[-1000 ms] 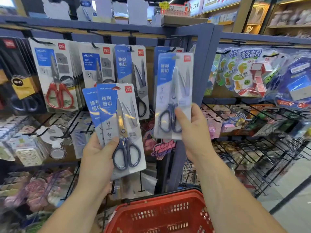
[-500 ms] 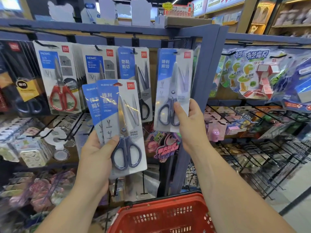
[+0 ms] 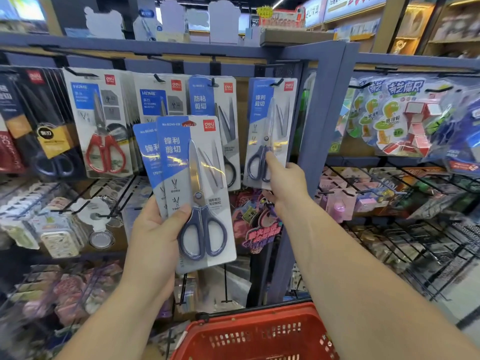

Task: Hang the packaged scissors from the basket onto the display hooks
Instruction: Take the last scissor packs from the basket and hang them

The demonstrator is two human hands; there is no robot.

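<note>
My left hand (image 3: 153, 237) grips two overlapping packs of blue-handled scissors (image 3: 197, 188) in front of the display, thumb across the front pack. My right hand (image 3: 284, 185) pinches the lower edge of a third pack of blue-handled scissors (image 3: 270, 131), thumb on its front. That pack's top hole sits at a black display hook (image 3: 276, 82) on the rightmost peg of the scissors row. The red basket (image 3: 254, 333) is at the bottom middle; its inside is mostly out of view.
Other hung scissors packs fill the row: red-handled ones (image 3: 101, 120), a dark-handled pack (image 3: 223, 126), black packs (image 3: 33, 120) at far left. A blue upright post (image 3: 322, 120) stands right of the hook. Toy packs (image 3: 400, 115) hang further right; wire racks hold small goods below.
My right hand has lifted its scissors pack up and back so that its top now sits at the display hook. My left hand and its two packs stayed in about the same place.
</note>
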